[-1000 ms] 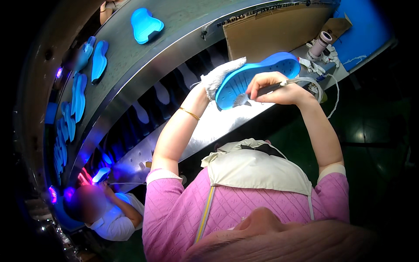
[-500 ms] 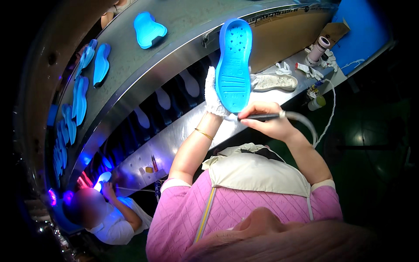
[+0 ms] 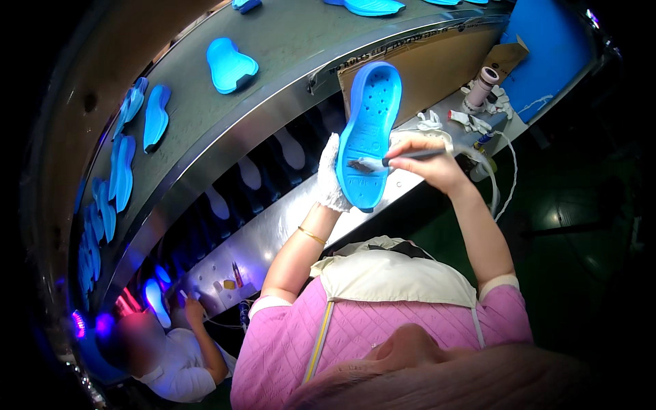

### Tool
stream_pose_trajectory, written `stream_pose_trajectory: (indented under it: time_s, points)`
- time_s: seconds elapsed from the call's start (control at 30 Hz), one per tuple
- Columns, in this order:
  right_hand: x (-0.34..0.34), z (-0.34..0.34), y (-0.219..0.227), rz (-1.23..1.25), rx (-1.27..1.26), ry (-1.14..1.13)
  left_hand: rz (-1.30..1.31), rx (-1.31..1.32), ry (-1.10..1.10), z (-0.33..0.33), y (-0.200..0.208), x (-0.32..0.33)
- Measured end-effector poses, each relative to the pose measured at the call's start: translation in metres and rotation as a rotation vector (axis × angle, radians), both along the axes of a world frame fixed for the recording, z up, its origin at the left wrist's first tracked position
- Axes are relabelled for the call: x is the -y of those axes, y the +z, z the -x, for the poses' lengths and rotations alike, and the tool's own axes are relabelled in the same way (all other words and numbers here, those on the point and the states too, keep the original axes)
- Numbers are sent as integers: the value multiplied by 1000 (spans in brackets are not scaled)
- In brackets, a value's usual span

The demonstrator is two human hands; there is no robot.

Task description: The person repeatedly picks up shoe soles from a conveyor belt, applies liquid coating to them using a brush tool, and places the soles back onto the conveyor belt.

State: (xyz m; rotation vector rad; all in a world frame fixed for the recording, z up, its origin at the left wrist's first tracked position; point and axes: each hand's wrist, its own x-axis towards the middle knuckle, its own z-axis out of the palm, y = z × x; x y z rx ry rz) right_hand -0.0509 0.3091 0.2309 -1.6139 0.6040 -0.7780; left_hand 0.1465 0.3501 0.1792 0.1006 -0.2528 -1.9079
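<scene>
My left hand (image 3: 330, 179), in a white glove, is closed on the side of a blue shoe sole (image 3: 377, 102), held upright with its holed toe end away from me. In my bare right hand (image 3: 432, 164) is a dark-handled brush (image 3: 369, 165) with a pale hose at its rear. Its tip touches the ridged heel half of the sole's inner face. Partly hidden behind my right hand lies a cream shoe piece (image 3: 443, 137) on the metal bench (image 3: 280, 222).
A dark conveyor belt (image 3: 287, 37) curves past with several blue soles (image 3: 157, 116). Behind the bench stand a cardboard sheet (image 3: 437, 75) and a pink cup (image 3: 481, 89) among white gloves (image 3: 470, 121). At lower left, a co-worker (image 3: 181, 355) reaches toward a glowing sole (image 3: 157, 303).
The sole has come nearer and tilts slightly. My right hand has moved the brush from beside the heel end onto the inner face. The co-worker's hand has left the glowing sole.
</scene>
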Motion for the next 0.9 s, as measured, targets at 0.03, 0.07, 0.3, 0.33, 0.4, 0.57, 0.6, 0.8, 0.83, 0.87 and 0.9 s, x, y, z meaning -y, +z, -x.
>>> stream_pose_trajectory:
  time_s: [0.03,0.07,0.3,0.33,0.4,0.57,0.6,0.8,0.83,0.87,0.9]
  points:
    - [10,2,4,11,3,-18,5,-6,-9,3,2,-5]
    - [22,6,10,16,14,-78,12,73,-22,4,3,-9]
    - [24,-7,13,268,123,-354,67,225,7,-8,2,-16]
    - [14,-8,4,231,103,-228,85,196,12,-11,1,-17]
    - [-4,-8,-1,214,69,-62,45,243,59,-19,0,-12]
    - [-12,-15,24,623,-87,-80,107,349,129,-29,-7,-14]
    - [-12,-16,23,667,-146,-47,63,361,230,-23,-2,-15]
    - [-9,-17,37,629,-113,-5,101,482,361,-37,-25,-18]
    - [-7,-24,45,672,-32,-144,113,481,347,-34,-15,-20]
    - [-2,-28,50,705,-52,-163,122,404,292,-31,-3,-24]
    - [2,-33,54,739,-69,-169,127,329,248,-31,4,-26]
